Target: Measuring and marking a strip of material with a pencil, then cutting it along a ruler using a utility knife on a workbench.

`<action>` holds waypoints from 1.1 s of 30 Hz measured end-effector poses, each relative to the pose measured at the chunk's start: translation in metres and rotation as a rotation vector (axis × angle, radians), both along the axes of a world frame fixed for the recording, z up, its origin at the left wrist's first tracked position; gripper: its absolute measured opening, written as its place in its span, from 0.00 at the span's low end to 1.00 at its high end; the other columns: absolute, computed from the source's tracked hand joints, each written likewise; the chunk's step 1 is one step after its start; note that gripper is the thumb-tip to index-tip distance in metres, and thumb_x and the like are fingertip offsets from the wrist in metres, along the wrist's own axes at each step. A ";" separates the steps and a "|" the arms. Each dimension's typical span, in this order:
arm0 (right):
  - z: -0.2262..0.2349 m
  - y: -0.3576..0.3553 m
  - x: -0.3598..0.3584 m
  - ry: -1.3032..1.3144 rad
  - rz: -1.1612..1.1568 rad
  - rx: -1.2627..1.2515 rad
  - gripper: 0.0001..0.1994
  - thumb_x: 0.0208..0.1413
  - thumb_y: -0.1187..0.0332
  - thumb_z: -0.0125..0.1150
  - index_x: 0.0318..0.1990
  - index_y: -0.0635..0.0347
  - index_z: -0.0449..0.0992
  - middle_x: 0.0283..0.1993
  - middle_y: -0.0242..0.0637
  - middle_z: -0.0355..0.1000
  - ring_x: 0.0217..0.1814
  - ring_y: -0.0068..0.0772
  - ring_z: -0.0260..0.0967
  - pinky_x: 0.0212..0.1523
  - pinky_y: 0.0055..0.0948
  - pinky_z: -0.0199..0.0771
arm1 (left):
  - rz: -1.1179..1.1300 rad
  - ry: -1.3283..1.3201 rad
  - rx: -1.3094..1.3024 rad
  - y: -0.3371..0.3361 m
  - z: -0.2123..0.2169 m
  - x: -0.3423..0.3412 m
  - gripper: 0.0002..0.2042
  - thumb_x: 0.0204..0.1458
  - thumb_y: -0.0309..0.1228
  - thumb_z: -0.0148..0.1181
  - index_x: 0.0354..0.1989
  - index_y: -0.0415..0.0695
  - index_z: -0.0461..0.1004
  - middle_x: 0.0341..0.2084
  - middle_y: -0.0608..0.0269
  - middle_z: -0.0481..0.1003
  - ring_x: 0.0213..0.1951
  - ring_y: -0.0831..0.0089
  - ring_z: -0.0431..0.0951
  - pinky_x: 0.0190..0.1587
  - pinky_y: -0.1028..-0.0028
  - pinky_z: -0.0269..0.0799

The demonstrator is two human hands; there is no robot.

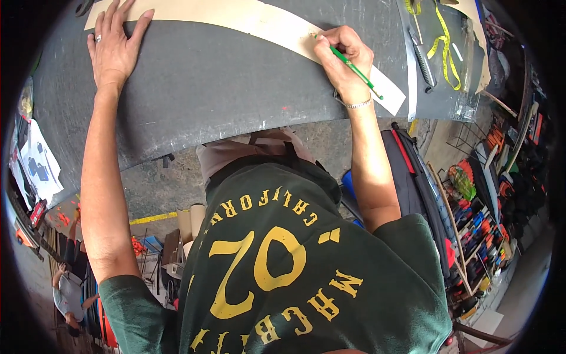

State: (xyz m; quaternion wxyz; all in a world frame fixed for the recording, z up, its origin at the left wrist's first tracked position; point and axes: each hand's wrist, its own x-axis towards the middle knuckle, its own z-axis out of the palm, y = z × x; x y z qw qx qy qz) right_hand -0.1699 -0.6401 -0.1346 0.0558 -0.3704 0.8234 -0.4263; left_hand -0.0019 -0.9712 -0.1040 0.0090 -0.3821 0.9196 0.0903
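A long strip of tan paper curves across the dark worktable. My left hand, with a ring on one finger, lies flat with its fingers spread over the strip's left end. Near the strip's right part, my right hand is closed round a green pencil. The pencil's tip meets the paper by small marks, and its other end slants down toward my wrist. Beyond that hand, the strip's pale right end shows.
To the right on the table lie a utility knife and a yellow measuring tape. Crowded shelves of coloured materials stand at the right. Another person is at the lower left. Printed sheets hang at the table's left edge.
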 end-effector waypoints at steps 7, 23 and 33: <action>-0.007 0.006 0.002 -0.176 -0.056 -0.124 0.05 0.54 0.78 0.67 0.29 0.64 0.76 0.30 0.28 0.77 0.31 0.13 0.67 0.34 0.18 0.70 | -0.003 0.002 -0.021 -0.001 -0.002 0.000 0.31 0.63 0.54 0.52 0.70 0.50 0.65 0.74 0.54 0.57 0.77 0.54 0.48 0.77 0.51 0.36; -0.004 0.004 0.001 -0.042 -0.065 -0.044 0.09 0.49 0.77 0.67 0.25 0.62 0.71 0.28 0.31 0.76 0.30 0.18 0.68 0.32 0.23 0.70 | -0.019 0.013 -0.006 -0.001 -0.001 0.001 0.31 0.63 0.54 0.51 0.70 0.49 0.65 0.74 0.53 0.57 0.77 0.53 0.48 0.77 0.50 0.36; -0.008 0.007 -0.004 -0.050 -0.074 -0.098 0.12 0.46 0.75 0.68 0.22 0.61 0.68 0.24 0.31 0.74 0.26 0.22 0.67 0.29 0.26 0.70 | -0.029 0.014 -0.030 -0.002 -0.003 0.002 0.31 0.64 0.55 0.51 0.70 0.50 0.64 0.74 0.53 0.56 0.77 0.54 0.48 0.78 0.51 0.35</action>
